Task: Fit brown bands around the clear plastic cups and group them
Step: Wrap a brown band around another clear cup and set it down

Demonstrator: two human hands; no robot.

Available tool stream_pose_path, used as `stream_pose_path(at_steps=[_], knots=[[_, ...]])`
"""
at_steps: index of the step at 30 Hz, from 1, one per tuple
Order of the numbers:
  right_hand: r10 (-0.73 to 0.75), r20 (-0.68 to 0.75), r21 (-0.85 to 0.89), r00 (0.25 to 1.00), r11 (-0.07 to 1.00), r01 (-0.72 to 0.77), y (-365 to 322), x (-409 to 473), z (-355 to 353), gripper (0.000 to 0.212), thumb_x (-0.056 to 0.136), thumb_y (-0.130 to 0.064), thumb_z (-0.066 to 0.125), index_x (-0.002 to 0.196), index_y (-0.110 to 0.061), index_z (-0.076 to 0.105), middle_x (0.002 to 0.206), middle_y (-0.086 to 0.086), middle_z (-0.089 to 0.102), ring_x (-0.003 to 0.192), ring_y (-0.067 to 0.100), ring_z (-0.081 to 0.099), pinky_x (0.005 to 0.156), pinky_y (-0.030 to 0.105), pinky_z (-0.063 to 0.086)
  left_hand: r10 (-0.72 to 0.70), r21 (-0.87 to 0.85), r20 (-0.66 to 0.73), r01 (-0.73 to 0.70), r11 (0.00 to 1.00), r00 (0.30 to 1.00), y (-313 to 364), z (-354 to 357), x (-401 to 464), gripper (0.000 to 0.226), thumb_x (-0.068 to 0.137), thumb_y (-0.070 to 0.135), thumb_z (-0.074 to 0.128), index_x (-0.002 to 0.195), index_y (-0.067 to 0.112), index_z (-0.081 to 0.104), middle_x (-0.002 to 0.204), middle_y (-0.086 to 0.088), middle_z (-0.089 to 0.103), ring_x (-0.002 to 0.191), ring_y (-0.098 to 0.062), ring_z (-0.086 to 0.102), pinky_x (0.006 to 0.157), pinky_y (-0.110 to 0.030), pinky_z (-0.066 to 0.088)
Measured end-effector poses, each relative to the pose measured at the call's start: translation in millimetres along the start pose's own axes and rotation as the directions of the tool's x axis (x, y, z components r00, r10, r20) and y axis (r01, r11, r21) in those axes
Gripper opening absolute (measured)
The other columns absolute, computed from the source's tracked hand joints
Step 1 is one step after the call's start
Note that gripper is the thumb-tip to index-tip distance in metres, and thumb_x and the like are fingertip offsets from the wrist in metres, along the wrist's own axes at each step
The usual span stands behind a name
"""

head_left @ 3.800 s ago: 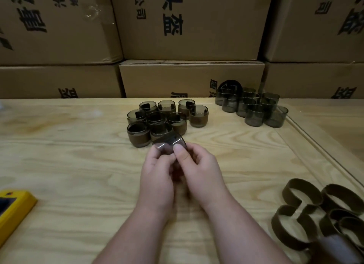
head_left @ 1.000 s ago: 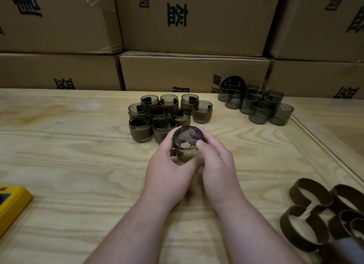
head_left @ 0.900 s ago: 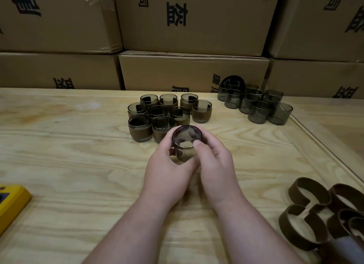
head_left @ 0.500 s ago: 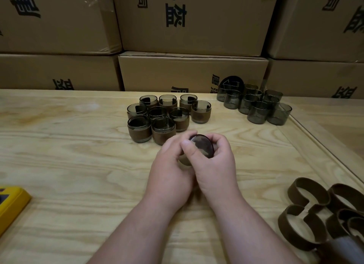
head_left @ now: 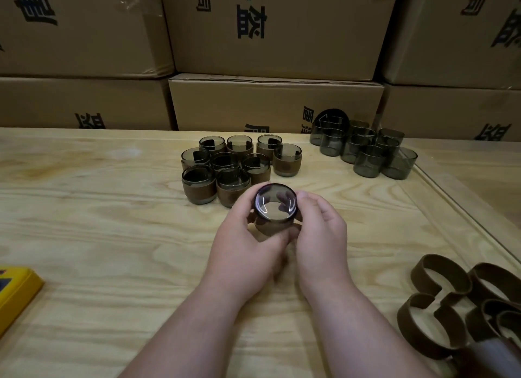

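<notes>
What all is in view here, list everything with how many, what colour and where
Held cup: one, smoky clear with a brown band, between both hands at centre.
Banded cups: nine, smoky clear with brown bands, clustered just behind the hands.
Plain cups: about ten, smoky clear, far right of the table.
Loose bands: several, brown, near right corner.
Yellow object: one, left edge, partly cut off.
Cardboard boxes: several, brown with black print, stacked behind the table.
Table: one, pale wood.
Left hand: grips the held cup.
Right hand: grips the held cup.
</notes>
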State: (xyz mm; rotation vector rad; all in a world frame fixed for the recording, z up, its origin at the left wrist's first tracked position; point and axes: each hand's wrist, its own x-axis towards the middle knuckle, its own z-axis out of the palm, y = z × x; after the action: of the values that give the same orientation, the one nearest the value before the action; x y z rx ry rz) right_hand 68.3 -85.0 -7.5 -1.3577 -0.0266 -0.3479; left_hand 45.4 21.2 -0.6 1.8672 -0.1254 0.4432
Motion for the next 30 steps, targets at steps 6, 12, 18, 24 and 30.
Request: stream_pose_path(at_steps=[6,12,18,24,30], knots=[[-0.062,0.148,-0.021,0.987,0.998,0.066,0.3,-4.2,3.1,0.017,0.092,-0.024,0.062,0.103,-0.033,0.072,0.103,-0.008,0.077,0.099,0.013,0.074,0.087,0.033,0.061,-0.049,-0.115,-0.043,0.044,0.992,0.998,-6.0,-1.3,3.2,0.062,0.066,0.040,0.079,0.125,0.044,0.060,0.111,0.021,0.073,0.089,0.001,0.068,0.072,-0.014,0.050],[-0.064,0.220,-0.078,0.973,0.993,0.083,2.1,-5.7,6.2,0.038,0.082,-0.023,0.075,0.113,-0.043,0.063,0.108,-0.019,0.073,0.102,0.003,0.071,0.089,0.029,0.059,-0.071,-0.122,-0.042,0.066,0.990,0.997,-9.8,-2.5,4.8,0.060,0.074,0.024,0.088,0.125,0.042,0.062,0.110,0.018,0.075,0.099,-0.006,0.072,0.085,-0.033,0.060],[-0.044,0.252,-0.112,0.967,0.991,0.075,4.9,-3.7,5.2,0.052,0.079,-0.025,0.082,0.120,-0.046,0.059,0.116,-0.022,0.070,0.108,-0.005,0.067,0.093,0.019,0.055,0.019,0.018,-0.036,-0.018,1.000,0.999,-9.0,-1.8,2.6,0.059,0.084,0.008,0.072,0.120,0.053,0.058,0.120,0.020,0.070,0.109,0.004,0.066,0.093,-0.019,0.053],[-0.027,0.123,-0.060,0.992,0.998,0.034,8.2,-2.8,2.7,0.035,0.075,-0.024,0.085,0.104,-0.031,0.067,0.095,-0.015,0.076,0.091,0.006,0.074,0.082,0.029,0.062,0.074,0.095,0.021,-0.075,0.993,0.997,-5.4,0.9,-1.1,0.072,0.079,0.006,0.071,0.122,0.061,0.055,0.127,0.031,0.061,0.124,0.005,0.055,0.096,-0.008,0.042],[0.026,0.048,-0.067,0.999,0.997,-0.023,2.8,0.9,-1.2,0.011,0.086,-0.037,0.074,0.091,-0.027,0.071,0.087,-0.006,0.078,0.083,0.016,0.075,0.072,0.030,0.061,0.124,0.096,0.059,-0.129,0.987,0.991,-2.9,0.8,-2.4,0.080,0.076,0.002,0.073,0.121,0.065,0.052,0.127,0.028,0.061,0.115,0.006,0.057,0.092,-0.005,0.040]])
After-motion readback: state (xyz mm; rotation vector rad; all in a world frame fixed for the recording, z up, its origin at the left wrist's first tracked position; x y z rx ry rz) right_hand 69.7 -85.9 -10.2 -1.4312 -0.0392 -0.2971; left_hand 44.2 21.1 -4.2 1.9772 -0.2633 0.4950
